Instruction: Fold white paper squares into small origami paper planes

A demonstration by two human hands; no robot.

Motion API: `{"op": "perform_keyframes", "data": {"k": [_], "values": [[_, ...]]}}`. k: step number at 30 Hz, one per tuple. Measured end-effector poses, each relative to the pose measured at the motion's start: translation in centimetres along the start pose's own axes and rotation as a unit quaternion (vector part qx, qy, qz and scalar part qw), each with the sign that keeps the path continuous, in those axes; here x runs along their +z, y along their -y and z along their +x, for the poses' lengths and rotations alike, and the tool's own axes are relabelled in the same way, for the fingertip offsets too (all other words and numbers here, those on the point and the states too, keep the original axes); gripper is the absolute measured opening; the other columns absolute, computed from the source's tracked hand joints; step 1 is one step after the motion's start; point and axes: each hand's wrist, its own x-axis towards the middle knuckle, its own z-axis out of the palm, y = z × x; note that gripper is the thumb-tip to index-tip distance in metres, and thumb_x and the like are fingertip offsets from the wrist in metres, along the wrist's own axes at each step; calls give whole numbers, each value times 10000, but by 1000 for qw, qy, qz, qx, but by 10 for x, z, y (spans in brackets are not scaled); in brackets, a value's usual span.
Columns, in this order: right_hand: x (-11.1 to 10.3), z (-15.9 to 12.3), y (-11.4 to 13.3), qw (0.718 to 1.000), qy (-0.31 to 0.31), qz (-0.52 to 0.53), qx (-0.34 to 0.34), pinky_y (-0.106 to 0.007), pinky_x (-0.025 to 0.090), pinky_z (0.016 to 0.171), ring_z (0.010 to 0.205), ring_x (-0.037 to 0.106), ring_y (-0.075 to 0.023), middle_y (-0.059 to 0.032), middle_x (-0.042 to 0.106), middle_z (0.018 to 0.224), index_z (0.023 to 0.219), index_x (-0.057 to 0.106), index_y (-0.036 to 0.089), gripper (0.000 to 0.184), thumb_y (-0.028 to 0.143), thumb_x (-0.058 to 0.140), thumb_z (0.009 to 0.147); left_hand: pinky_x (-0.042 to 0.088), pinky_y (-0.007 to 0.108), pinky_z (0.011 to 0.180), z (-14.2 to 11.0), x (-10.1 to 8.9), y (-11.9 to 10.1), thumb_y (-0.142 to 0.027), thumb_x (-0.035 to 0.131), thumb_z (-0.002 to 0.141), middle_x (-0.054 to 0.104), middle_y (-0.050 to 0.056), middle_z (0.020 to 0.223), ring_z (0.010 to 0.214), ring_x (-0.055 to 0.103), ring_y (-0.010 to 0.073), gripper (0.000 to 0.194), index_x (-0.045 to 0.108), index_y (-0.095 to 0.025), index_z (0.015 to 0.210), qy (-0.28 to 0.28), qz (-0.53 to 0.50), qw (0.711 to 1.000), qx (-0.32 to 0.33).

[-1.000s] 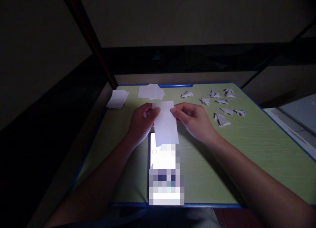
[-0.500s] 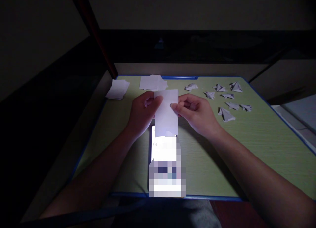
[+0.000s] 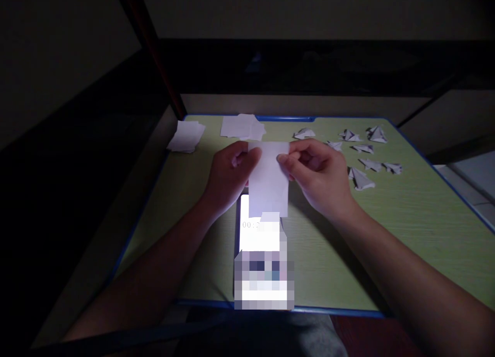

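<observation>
A white rectangular sheet of paper (image 3: 268, 187) is held up between my two hands, above the table. My left hand (image 3: 232, 174) pinches its upper left edge, thumb in front and fingers behind. On the upper right edge, my right hand (image 3: 319, 176) grips the same way, its thumb tip lying on the paper. Below the sheet, a phone (image 3: 259, 238) with a bright screen showing timer digits lies on the table; the paper covers part of it, and its lower part is pixelated.
The green table (image 3: 386, 243) has a blue rim. A pile of white paper (image 3: 187, 136) lies at its far left, another paper pile (image 3: 237, 126) at the back. Several folded paper pieces, one a large pointed piece (image 3: 361, 179), are spread at the back right.
The paper and both hands have shifted slightly right in view, and the sheet shows a little wider. The whole scene has also moved a little. Both hands keep their grip.
</observation>
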Motion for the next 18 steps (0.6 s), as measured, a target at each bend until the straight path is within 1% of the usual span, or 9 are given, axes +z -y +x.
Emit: {"op": "perform_keyframes", "data": {"k": [3,5,7,10,15,18], "values": [[0,-1,1,1000,-10,-22,-4,-242,351,462,488,439,-80,57,505,548,762,645,185,69,204,711,752,327,186,387,0,0,-1,-342,619,847,432,-57,470,403,435,62,340,482,-189,576,-11,10,1000,1],[0,-2,2,998,-21,-52,-16,-241,358,463,493,449,-81,48,536,563,773,672,182,40,198,703,755,351,183,390,0,0,-2,-326,624,847,450,-56,453,393,448,60,335,501,-185,570,-18,13,1000,-1],[0,-3,2,994,-34,-97,-39,-241,355,461,491,449,-82,42,556,567,765,692,182,8,187,691,758,364,174,390,0,0,-4,-289,633,840,477,-58,458,388,454,53,286,539,-178,594,-28,13,1000,1],[-1,-5,2,983,-46,-161,-75,-249,360,468,496,457,-91,31,582,577,767,713,183,36,190,678,770,368,159,383,1,0,-4,-230,625,838,504,-62,464,379,460,43,205,584,-167,648,-45,14,999,4],[-4,-7,0,969,-29,-219,-114,-274,409,527,563,517,-120,-1,635,668,862,736,182,108,247,658,827,371,143,362,1,0,-6,-171,584,845,522,-66,453,362,475,40,170,588,-165,675,-56,23,998,-6],[-5,-8,0,954,-5,-259,-152,-302,449,600,646,550,-146,-21,640,744,1002,735,176,202,281,652,851,374,141,336,2,1,-8,-145,571,829,524,-75,438,342,482,51,113,596,-168,721,-62,24,997,-35]]}}
